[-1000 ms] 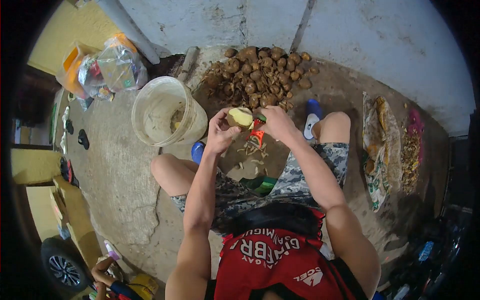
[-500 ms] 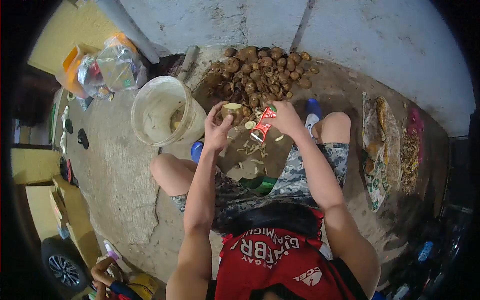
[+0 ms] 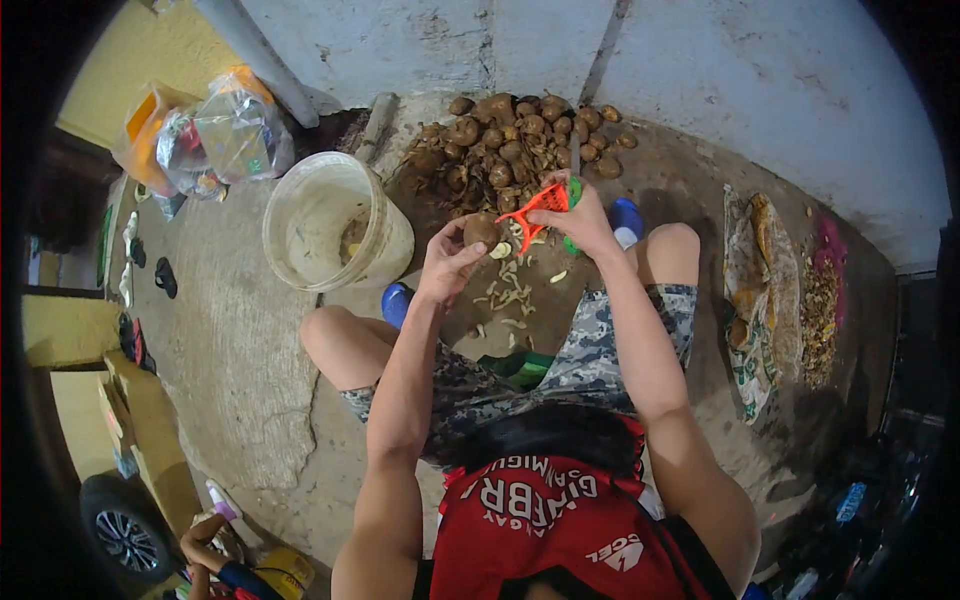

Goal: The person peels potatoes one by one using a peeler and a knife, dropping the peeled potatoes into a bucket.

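My left hand [image 3: 450,258] is closed around a round, brown-skinned root vegetable [image 3: 482,232], its brown side facing up. In my right hand [image 3: 580,220] is a red-orange peeler [image 3: 527,214], whose head is right beside the vegetable; I cannot tell whether they touch. A knife [image 3: 574,160] with a green handle is gripped in the same hand, blade pointing away from me toward the wall. Below my hands, pale peelings and cut ends [image 3: 512,297] lie on the floor. Beyond them is a heap of brown root vegetables [image 3: 520,140] mixed with skins.
A whitish bucket [image 3: 392,235] stands left of my left hand, with some residue inside. Plastic bags [image 3: 235,130] lie at the back left. A sack [image 3: 755,300] is spread on the right. Another person's arm [image 3: 205,545] shows at the lower left.
The vegetable in my left hand has turned from its pale cut top to brown skin. My right hand has rotated the peeler, and the knife blade now shows pointing away.
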`<state>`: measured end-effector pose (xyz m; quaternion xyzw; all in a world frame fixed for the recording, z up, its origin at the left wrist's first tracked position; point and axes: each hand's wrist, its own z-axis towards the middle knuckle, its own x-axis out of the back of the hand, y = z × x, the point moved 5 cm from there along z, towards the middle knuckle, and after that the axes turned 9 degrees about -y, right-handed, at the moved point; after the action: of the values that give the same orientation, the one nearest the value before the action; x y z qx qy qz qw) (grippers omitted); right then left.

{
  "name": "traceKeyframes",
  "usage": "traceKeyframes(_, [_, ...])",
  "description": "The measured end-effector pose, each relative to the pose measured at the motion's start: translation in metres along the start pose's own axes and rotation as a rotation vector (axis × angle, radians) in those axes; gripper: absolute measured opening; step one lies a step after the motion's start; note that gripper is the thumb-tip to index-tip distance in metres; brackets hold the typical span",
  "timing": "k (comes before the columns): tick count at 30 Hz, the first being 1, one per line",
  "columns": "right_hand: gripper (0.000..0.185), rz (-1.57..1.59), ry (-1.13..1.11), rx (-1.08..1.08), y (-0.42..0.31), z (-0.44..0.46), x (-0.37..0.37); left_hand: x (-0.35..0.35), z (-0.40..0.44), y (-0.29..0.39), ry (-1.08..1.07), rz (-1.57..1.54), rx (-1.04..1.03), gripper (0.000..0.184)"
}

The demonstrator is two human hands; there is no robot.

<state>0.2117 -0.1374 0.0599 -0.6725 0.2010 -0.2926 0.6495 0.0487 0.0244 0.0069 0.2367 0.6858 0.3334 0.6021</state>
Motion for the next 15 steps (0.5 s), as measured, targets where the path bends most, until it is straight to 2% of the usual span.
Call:
traceKeyframes(3, [0.057, -0.166, -0.029, -0.008, -0.001, 0.003, -0.006, 0.0, 0.0, -0.005, 0.013, 0.15, -0.008, 0.065])
traceKeyframes(7, [0.058, -0.142, -0.004, -0.054, 0.0, 0.004, -0.008, -0.007, -0.004, 0.0, 0.034, 0.208, 0.022, 0.064])
traceKeyframes(10, [0.06, -0.235, -0.067, -0.043, -0.005, 0.006, -0.01, -0.01, -0.004, 0.003, 0.009, 0.302, 0.048, 0.064])
traceKeyframes(15, [0.059, -0.262, -0.107, 0.038, -0.015, 0.009, -0.011, -0.012, -0.003, 0.006, -0.052, 0.37, -0.002, 0.056])
